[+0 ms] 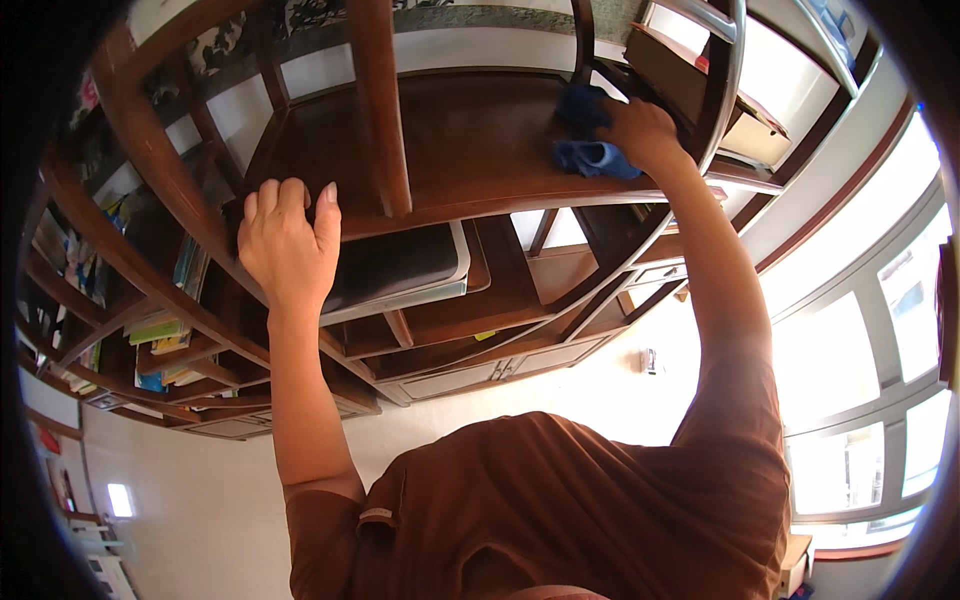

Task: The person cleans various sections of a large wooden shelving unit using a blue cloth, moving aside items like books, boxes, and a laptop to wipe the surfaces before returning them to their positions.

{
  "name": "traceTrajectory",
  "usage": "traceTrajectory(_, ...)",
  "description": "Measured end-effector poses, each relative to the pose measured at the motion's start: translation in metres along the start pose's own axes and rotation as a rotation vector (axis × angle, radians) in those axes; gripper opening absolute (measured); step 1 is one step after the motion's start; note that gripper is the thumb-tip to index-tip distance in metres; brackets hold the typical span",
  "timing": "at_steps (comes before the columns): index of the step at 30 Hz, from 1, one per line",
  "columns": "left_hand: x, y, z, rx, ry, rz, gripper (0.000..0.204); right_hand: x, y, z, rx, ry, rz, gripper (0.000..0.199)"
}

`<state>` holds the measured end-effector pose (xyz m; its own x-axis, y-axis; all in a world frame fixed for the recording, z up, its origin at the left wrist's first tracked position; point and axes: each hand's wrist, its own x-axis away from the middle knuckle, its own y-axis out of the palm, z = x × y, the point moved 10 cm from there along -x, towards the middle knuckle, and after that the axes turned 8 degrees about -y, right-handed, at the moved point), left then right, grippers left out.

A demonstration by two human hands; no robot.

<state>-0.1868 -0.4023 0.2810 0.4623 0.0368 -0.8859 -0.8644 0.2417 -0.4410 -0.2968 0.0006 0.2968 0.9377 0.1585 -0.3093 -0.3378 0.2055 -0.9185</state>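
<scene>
A dark brown wooden shelf board [480, 135] spans the upper middle of the head view. Toward its right end, my right hand [640, 135] presses a blue cloth [597, 158] onto the board. The cloth is bunched, with a darker part partly smeared by motion, and my fingertips are partly hidden in it. At the board's left end my left hand [290, 240] has its fingers curled over the wooden shelf edge, thumb pointing up.
A wooden post [378, 110] rises in front of the board between my hands. Beneath lies a black flat-topped case [400, 265]. A cardboard box [690, 85] and a metal ladder rail [738, 80] stand at right. Books [165, 330] fill lower left shelves.
</scene>
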Motion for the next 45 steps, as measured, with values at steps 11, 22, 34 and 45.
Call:
traceTrajectory(11,0.007,0.004,0.002,-0.003,-0.01,0.02,0.021,0.079,-0.052,-0.069,-0.593,-0.429,0.463,0.04)
traceTrajectory(22,0.003,0.007,0.004,-0.01,0.032,-0.006,0.025,0.079,-0.079,-0.187,-0.578,-0.635,0.588,0.042)
traceTrajectory(34,0.006,0.003,0.0,0.002,0.055,0.019,0.025,0.09,-0.045,-0.031,-0.188,-0.156,0.388,0.043)
traceTrajectory(45,0.047,-0.022,0.005,0.206,0.0,-0.027,0.049,0.096,-0.051,-0.034,-0.612,-0.04,0.6,0.032)
